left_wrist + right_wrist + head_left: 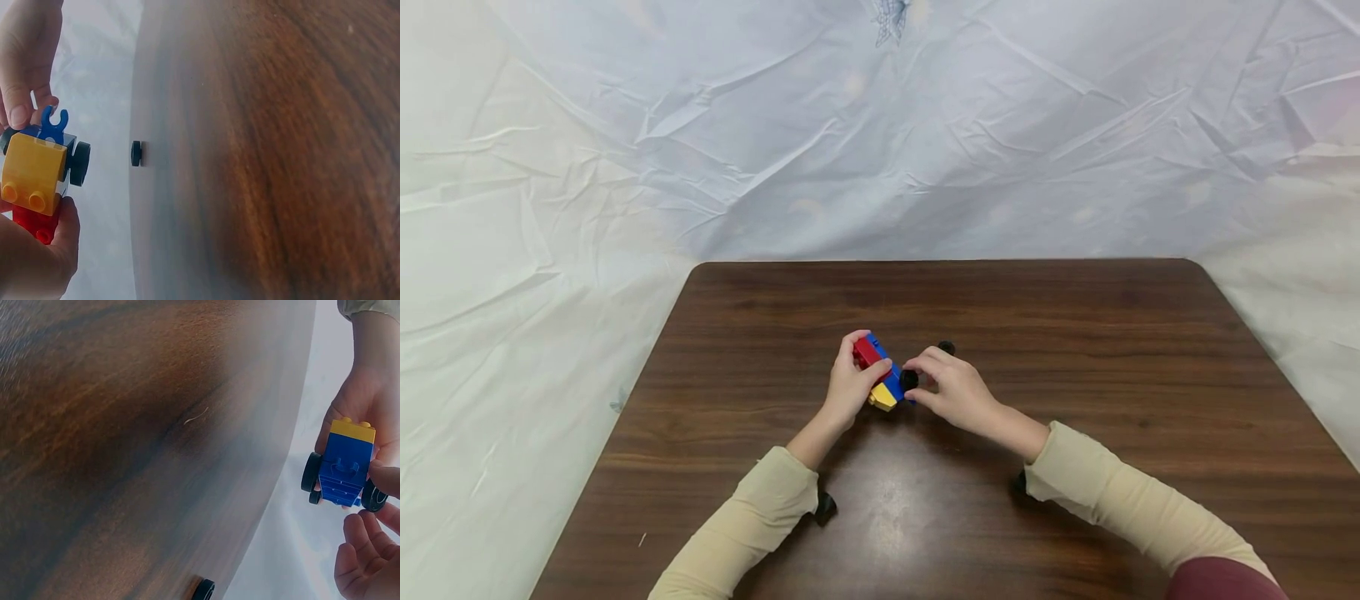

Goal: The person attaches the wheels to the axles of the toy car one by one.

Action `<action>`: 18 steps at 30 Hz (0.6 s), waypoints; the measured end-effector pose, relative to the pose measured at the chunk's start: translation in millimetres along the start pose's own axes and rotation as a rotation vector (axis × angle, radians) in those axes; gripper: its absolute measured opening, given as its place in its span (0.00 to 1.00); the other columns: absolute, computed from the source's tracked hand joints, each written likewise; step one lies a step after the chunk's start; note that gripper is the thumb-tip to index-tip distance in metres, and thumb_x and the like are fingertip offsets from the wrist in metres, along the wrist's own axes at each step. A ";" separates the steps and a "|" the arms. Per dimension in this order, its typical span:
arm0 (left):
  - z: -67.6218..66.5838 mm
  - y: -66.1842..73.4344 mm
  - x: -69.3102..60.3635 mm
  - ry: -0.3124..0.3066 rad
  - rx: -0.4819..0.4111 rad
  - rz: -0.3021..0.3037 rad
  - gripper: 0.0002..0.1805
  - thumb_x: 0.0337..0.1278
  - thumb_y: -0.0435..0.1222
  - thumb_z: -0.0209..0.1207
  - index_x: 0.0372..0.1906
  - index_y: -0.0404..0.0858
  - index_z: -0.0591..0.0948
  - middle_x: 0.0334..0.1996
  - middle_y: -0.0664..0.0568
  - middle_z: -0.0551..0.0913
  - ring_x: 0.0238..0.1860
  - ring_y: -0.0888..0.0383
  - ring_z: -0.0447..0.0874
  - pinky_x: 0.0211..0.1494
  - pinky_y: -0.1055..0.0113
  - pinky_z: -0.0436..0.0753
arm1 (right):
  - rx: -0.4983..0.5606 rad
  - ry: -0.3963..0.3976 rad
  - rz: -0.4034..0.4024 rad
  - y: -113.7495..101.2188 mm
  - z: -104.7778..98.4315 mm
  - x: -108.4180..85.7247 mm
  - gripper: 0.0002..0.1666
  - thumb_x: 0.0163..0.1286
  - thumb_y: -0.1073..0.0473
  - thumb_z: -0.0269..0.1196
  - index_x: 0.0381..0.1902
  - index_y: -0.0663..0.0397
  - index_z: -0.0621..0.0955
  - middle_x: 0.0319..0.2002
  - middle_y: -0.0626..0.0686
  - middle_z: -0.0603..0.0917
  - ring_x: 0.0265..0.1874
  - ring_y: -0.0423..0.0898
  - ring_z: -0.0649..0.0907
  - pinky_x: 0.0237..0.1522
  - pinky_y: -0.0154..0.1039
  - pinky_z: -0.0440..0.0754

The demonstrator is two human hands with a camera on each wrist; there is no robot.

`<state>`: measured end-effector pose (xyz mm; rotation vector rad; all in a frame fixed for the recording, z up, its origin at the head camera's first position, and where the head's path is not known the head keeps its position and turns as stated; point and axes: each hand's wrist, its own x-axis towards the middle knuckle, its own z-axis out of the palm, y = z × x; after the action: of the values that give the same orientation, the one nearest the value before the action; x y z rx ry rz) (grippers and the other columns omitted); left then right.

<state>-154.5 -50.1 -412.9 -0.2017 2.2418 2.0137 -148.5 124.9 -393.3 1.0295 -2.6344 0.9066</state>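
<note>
Toy car [345, 456] in left hand [850, 390], black wheel [909, 381] in pinch of right hand [958, 392], loose wheel [947, 347] toward bench's [1000, 292] far edge.

The space beyond the table [1112, 350] is lined with pale, creased sheeting [1000, 150], tinted bluish behind and greenish white at the left. A small blue-grey motif [891, 21] is seen at the top. The tabletop is finished in dark brown wood grain, its far corners rounded; light is reflected softly near its front.
</note>
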 end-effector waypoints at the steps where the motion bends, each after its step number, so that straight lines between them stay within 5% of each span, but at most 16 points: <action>1: 0.1 0.2 -0.1 0.001 0.001 0.002 0.30 0.51 0.35 0.58 0.60 0.45 0.60 0.49 0.42 0.70 0.44 0.51 0.74 0.42 0.65 0.79 | -0.007 0.002 -0.004 0.0 0.2 0.0 0.18 0.50 0.57 0.67 0.39 0.55 0.79 0.32 0.49 0.77 0.28 0.42 0.78 0.28 0.29 0.77; 18: 0.5 2.9 -1.8 -0.008 0.013 0.005 0.30 0.49 0.33 0.58 0.59 0.44 0.61 0.47 0.43 0.71 0.43 0.50 0.74 0.41 0.63 0.80 | -0.048 0.011 -0.055 0.9 3.4 -0.7 0.17 0.49 0.56 0.68 0.38 0.54 0.79 0.32 0.48 0.78 0.25 0.40 0.75 0.26 0.27 0.74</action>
<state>-153.2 -49.3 -409.8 -0.1869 2.2517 1.9985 -148.4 123.8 -396.7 1.0774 -2.5918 0.8315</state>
